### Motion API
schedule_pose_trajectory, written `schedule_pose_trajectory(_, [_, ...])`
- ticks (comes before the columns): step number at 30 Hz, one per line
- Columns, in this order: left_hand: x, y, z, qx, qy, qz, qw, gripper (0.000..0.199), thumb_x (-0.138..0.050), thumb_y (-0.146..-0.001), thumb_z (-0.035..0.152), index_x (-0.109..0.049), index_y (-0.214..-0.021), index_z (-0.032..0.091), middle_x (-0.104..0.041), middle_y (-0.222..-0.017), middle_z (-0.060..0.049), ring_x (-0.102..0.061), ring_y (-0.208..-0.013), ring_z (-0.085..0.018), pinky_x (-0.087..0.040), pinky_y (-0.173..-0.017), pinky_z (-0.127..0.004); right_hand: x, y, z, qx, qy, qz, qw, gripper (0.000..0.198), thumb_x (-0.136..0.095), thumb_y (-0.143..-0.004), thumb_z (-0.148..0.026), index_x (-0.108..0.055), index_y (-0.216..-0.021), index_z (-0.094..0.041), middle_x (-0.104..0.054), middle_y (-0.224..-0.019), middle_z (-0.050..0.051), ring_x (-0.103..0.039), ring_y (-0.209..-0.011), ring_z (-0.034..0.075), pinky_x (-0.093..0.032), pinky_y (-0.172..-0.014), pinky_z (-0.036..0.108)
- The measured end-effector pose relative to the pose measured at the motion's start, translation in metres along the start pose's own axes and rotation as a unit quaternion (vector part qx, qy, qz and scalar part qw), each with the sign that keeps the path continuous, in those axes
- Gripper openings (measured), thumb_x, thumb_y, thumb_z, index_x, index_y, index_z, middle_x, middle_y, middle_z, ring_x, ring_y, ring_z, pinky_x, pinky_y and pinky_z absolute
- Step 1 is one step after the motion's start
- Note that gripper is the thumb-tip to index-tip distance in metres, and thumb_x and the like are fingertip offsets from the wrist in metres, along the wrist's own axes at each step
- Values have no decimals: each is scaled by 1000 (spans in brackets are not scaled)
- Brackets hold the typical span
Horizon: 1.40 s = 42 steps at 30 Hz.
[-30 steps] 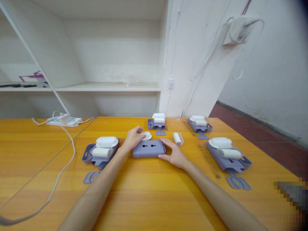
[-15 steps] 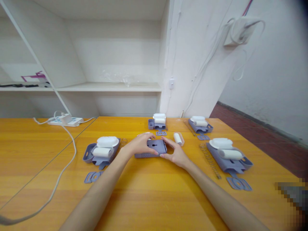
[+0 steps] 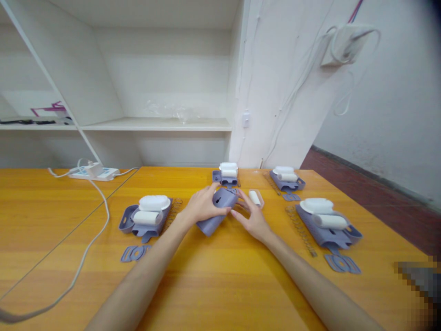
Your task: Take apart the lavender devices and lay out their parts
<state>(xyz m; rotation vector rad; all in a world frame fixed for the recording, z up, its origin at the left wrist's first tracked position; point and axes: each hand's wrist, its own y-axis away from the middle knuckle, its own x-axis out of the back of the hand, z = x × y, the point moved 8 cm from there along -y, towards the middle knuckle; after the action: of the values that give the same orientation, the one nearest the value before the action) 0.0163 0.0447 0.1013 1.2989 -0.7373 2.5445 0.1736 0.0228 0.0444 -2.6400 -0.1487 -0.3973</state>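
Observation:
My left hand (image 3: 201, 205) is closed around a grey-purple plastic box-shaped case (image 3: 225, 197) with a dark cut-out in its face, thumb on the near side and fingers along the far side. The case is tilted, its lower left end pointing toward me. At its upper right end is my right hand (image 3: 254, 220), thumb and fingers apart; the fingertips are close to the case edge, and I cannot tell whether they touch. Just right of the hands lies a small white roll (image 3: 254, 198) in a clear-looking tray. A flat grey-purple plate (image 3: 234, 190) shows partly behind the case.
Similar part sets with white rolls, coil springs and flat plates lie around: left (image 3: 151, 218), back (image 3: 228, 174), back right (image 3: 286, 178) and right (image 3: 329, 225). A power strip (image 3: 94, 173) with a white cable (image 3: 106, 216) is on the left of the wooden table (image 3: 220, 285).
The case has gone from lying level to tilted, turned in my left hand with its left end toward me. My right hand's fingers have spread at its right end.

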Motion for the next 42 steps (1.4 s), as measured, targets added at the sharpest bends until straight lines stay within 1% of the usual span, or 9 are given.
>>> schedule_pose_trajectory(5, [7,1,-3,103,55,112,987,85,-64,-65,60,-30,-134,23,-59,-114,-13,-60,-99,-30,-44,-80,-37,-11,8,-16,23,51,-10,998,70,-61,-80,-39,-31,-141,-20,-63,-111,9,-60,-102,24,-45,-96,44])
schedule_pose_trajectory(10, [8,4,5,143,67,168,973,92,-62,-65,64,-23,-136,20,-41,-134,-19,-53,-110,-33,-41,-87,-42,-23,14,-18,-4,38,26,999,85,-65,-75,-39,-22,-144,-17,-61,-116,11,-60,-101,26,-49,-91,42])
schedule_pose_trajectory(13, [6,4,5,137,77,164,974,87,-61,-66,64,-27,-134,22,-44,-130,-17,-54,-108,-30,-42,-86,-41,-23,13,-9,-37,-49,37,997,79,-60,-78,-39,-22,-144,-17,-64,-112,10,-63,-95,25,-52,-86,41])
schedule_pose_trajectory(19, [-6,-1,-10,130,119,152,972,72,-63,-67,61,-40,-123,22,-45,-123,-13,-56,-101,-25,-45,-82,-36,-13,7,7,-111,-216,47,969,78,-59,-76,-45,-28,-141,-15,-61,-117,11,-61,-103,28,-51,-87,43])
schedule_pose_trajectory(22, [-13,-8,-21,134,209,160,955,78,-69,-64,57,-35,-124,20,-49,-118,-13,-58,-96,-21,-47,-79,-33,-11,6,16,-132,-257,50,956,71,-63,-75,-41,-38,-136,-17,-62,-117,9,-59,-105,28,-50,-90,43])
schedule_pose_trajectory(25, [-23,-19,-30,141,312,125,931,74,-70,-65,54,-37,-122,20,-54,-112,-11,-59,-87,-17,-49,-73,-30,-11,6,25,-140,-304,60,940,62,-66,-74,-36,-46,-130,-19,-62,-118,7,-58,-107,27,-47,-92,42])
schedule_pose_trajectory(29, [-32,-30,-33,134,376,76,914,60,-72,-65,49,-48,-111,19,-57,-108,-9,-59,-81,-15,-48,-67,-27,-10,7,32,-153,-329,79,928,58,-69,-71,-33,-51,-126,-20,-63,-116,6,-58,-106,26,-46,-92,39])
schedule_pose_trajectory(36, [-30,-39,-29,145,402,59,902,57,-78,-58,44,-53,-102,17,-61,-90,-5,-58,-73,-14,-46,-58,-23,-9,7,32,-161,-325,87,928,56,-71,-70,-34,-55,-123,-23,-63,-116,4,-58,-105,24,-45,-91,37])
schedule_pose_trajectory(42, [-20,-36,-23,123,402,54,906,53,-80,-55,41,-53,-94,18,-56,-77,1,-52,-64,-10,-42,-53,-20,-10,7,28,-161,-322,76,930,59,-71,-70,-34,-52,-125,-22,-65,-112,5,-60,-102,24,-48,-87,36])
